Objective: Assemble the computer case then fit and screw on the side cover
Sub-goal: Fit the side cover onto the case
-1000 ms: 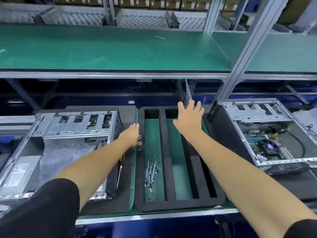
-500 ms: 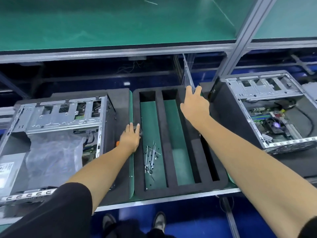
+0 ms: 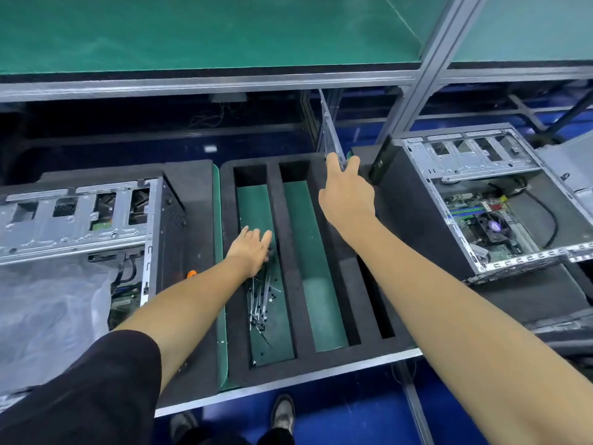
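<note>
Two bare hands reach over a workbench: the left hand and the right hand. Two open computer cases sit on the bench, one case at the left and one at the right. Between them lies one black foam tray with four long slots. One slot holds a loose pile of screws, too small and tangled to count. One upright metal panel stands at the tray's far end. One orange-handled tool shows, mostly hidden. Two shoes show below the bench.
</note>
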